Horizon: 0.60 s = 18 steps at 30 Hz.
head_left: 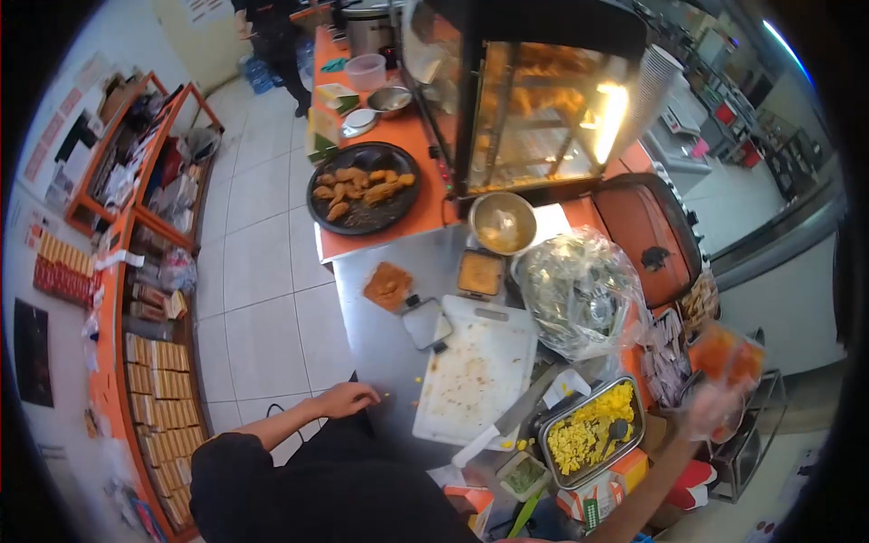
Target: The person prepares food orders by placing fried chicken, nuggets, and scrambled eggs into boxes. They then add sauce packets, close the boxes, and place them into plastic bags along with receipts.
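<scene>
A: Where is the package now, and what do the hands do?

B: The clear package (727,353) with orange-red contents is at the right hand (711,412), just beyond its fingers. This hand is blurred, but it seems to grasp the package by the lower side. The left hand (348,399) holds nothing; its fingers are loosely bent, near the edge of the steel counter (380,348).

A: Which step is it, in your opinion?

B: I judge that it is the handling of this package, to the right side of the body. I cannot tell whether it is being lifted or put down.

A: And what does the next move call for?

B: I think a firm grip, because the plastic looks soft. If the package goes to the cutting board (475,348), between the two hands, the knife (529,403) on its near right corner asks for care. The steel tray (641,409) of yellow food, nearer to the right hand, also should not be knocked. The left hand is free to help.
</scene>
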Each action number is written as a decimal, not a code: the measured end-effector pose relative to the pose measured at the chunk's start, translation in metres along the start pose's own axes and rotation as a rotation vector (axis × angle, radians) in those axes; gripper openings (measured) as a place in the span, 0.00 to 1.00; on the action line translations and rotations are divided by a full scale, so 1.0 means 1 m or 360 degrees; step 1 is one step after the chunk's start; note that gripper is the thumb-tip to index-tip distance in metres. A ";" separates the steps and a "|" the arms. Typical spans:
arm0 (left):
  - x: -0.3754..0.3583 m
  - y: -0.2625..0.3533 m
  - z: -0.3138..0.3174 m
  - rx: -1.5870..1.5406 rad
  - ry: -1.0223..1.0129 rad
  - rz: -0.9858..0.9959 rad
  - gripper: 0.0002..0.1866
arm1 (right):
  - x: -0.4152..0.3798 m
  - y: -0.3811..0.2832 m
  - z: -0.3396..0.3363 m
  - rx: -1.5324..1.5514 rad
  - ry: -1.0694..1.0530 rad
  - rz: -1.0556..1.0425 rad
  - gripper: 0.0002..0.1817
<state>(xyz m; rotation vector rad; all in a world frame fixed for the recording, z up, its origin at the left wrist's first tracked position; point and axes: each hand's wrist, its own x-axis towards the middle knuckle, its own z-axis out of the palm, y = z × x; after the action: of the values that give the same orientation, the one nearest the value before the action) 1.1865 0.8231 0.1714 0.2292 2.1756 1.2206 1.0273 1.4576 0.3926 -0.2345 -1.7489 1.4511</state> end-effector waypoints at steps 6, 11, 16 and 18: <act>0.019 -0.042 0.094 -0.0026 -0.0623 0.1321 0.14 | -0.157 -0.078 0.362 0.1028 -0.1474 0.1013 0.20; 0.036 -0.084 0.173 0.0330 -0.0218 0.1932 0.15 | -0.244 -0.155 0.647 0.0171 -0.2254 0.0305 0.23; 0.035 -0.086 0.187 0.0262 0.0009 0.1866 0.14 | -0.301 -0.158 0.839 0.0023 -0.2095 0.0149 0.21; 0.041 -0.083 0.184 0.0254 -0.0072 0.1825 0.14 | -0.314 -0.153 0.906 0.0026 -0.2061 -0.0050 0.22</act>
<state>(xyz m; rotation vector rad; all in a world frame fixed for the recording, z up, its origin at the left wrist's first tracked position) 1.2760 0.9258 0.0165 1.7136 2.0804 1.5266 0.6590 0.5587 0.3914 0.9511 -2.6585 1.7096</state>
